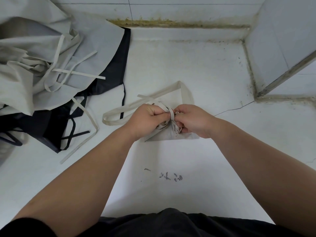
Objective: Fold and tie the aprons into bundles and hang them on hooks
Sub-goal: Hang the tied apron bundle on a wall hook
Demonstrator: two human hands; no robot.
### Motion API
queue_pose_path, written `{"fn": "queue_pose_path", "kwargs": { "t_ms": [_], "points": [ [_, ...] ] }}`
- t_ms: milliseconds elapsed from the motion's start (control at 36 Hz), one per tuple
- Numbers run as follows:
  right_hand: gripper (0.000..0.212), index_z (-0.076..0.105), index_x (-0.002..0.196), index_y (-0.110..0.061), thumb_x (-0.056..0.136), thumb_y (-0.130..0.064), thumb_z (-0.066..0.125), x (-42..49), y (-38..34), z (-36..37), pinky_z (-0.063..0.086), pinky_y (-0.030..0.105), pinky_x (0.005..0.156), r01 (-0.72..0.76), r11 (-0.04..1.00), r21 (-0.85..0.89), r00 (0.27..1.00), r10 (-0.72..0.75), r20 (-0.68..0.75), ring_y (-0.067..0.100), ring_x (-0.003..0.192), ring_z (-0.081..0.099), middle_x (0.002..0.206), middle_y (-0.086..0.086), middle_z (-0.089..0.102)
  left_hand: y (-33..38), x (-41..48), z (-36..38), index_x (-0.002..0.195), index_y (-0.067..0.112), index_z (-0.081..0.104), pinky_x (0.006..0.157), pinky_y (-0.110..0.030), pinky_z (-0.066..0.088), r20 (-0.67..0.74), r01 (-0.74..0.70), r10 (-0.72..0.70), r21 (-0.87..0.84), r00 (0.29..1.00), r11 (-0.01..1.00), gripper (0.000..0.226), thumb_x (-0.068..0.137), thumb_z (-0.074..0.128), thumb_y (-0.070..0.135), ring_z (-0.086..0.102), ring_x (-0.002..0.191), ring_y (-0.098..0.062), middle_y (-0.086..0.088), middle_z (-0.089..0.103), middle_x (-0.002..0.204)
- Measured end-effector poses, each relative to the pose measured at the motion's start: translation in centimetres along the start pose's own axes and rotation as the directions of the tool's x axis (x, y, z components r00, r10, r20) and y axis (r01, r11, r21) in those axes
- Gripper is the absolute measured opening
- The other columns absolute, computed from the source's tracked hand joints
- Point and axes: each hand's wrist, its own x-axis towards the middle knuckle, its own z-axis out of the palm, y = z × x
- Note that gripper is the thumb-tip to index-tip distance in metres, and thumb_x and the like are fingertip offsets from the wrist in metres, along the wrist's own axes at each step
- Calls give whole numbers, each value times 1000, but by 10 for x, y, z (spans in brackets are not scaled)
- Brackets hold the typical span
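**Head view.** We see the folded grey apron bundle [172, 135] lying on the white surface [196, 65] at the centre of view, directly beneath both hands. The left hand [145, 117] has its fingers [159, 111] curled tightly around the beige ties [171, 114] that wrap the bundle's middle. The right hand [194, 119] meets it, and its fingers [180, 110] pinch the same ties. The two hands touch above the wrapped ties. A beige neck loop [181, 86] extends from the bundle away from us. At left, a heap of grey aprons [42, 53] lies over a dark apron [111, 79], well apart from the bundle. We cannot read the dark handwritten marks [171, 177] on the surface nearer us.
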Motion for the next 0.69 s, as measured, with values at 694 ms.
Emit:
{"fn": "queue_pose_path", "kwargs": {
  "t_ms": [694],
  "points": [
    [32, 51, 76, -26, 88, 4, 53, 4, 5, -12, 38, 42, 84, -93, 514, 853, 993, 116, 39, 18, 78, 51, 71, -5, 59, -5, -11, 11, 92, 12, 73, 78, -10, 47, -50, 42, -62, -336, 997, 941, 15, 93, 59, 7, 65, 86, 2, 12, 73, 89]
  ]
}}
